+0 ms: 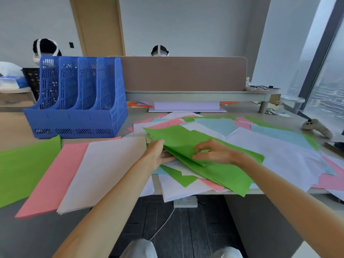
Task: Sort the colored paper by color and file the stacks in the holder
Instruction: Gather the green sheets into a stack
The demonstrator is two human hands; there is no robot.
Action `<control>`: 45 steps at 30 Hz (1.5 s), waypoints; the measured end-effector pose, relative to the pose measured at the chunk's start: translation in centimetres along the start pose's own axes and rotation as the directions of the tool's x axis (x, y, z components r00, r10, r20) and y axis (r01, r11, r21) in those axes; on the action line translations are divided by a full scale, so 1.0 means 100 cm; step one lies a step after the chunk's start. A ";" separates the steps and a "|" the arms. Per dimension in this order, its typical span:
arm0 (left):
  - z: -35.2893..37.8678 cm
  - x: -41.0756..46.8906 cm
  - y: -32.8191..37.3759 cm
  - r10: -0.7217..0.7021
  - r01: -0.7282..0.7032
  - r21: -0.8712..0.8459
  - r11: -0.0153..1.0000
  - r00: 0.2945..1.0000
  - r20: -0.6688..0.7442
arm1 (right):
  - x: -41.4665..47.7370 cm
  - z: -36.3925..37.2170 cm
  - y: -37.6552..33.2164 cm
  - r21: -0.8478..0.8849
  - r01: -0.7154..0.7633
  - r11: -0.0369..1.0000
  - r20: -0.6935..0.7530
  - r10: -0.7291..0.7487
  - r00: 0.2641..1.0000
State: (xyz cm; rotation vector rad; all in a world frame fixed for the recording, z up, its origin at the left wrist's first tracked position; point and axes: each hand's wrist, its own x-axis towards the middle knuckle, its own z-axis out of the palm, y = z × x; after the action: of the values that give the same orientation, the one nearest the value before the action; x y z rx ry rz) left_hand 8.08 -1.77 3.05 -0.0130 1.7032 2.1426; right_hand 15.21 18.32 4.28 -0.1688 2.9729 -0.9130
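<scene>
Gripping green sheets with left hand and right hand, right of holder; may drag clinging loose sheets off tabletop

A pale grey wall runs across the far side, with a light wooden door at eleven o'clock. At twelve o'clock a tan divider panel stands behind the wood-topped counter. Tall window glass in dark frames fills two o'clock, letting in hazy daylight. At six o'clock there is dark plank floor, and a white power strip shows just under the counter's edge.
</scene>
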 end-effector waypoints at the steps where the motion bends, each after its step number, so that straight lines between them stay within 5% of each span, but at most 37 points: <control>1: 0.001 0.000 0.001 0.020 -0.020 0.034 0.999 1.000 -0.010 | -0.004 -0.003 0.000 0.057 -0.026 0.998 0.025 0.024 0.999; 3: 0.002 0.000 0.002 0.049 -0.048 0.062 0.997 0.999 -0.020 | -0.004 -0.006 0.007 0.109 -0.087 0.990 -0.064 0.095 0.993; 6: 0.005 -0.001 0.000 0.067 -0.067 0.133 0.989 0.998 0.006 | 0.004 -0.009 0.031 -0.162 -0.393 0.905 -0.283 0.339 0.897; 10: 0.008 -0.001 -0.005 0.080 -0.091 0.231 0.969 0.995 0.058 | 0.005 -0.001 0.055 -0.324 -0.557 0.764 -0.214 0.515 0.830; 20: 0.024 -0.008 -0.004 0.167 -0.183 0.317 0.930 0.983 0.078 | 0.010 -0.010 0.024 -0.008 -0.433 0.901 -0.198 0.423 0.884; 27: 0.021 -0.027 0.034 0.327 -0.350 0.336 0.874 0.937 0.124 | 0.008 -0.028 0.035 0.261 -0.285 0.922 -0.381 0.369 0.848; 33: 0.014 -0.026 0.056 0.405 -0.397 0.346 0.850 0.913 0.053 | 0.010 -0.039 0.027 0.605 -0.089 0.791 -0.204 0.262 0.943; 38: 0.013 -0.032 0.063 0.532 -0.514 0.299 0.804 0.846 0.022 | 0.012 -0.040 0.014 0.627 0.188 0.756 -0.474 0.178 0.862; 45: 0.018 -0.039 0.088 0.650 -0.639 0.291 0.712 0.757 0.072 | 0.008 -0.052 0.000 0.585 0.362 0.726 -0.610 0.099 0.786</control>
State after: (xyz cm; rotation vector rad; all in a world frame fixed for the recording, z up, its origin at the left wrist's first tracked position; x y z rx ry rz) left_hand 9.37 -2.77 12.69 0.7501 2.2856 2.2948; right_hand 14.15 21.08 8.58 -0.0826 2.8437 -2.4263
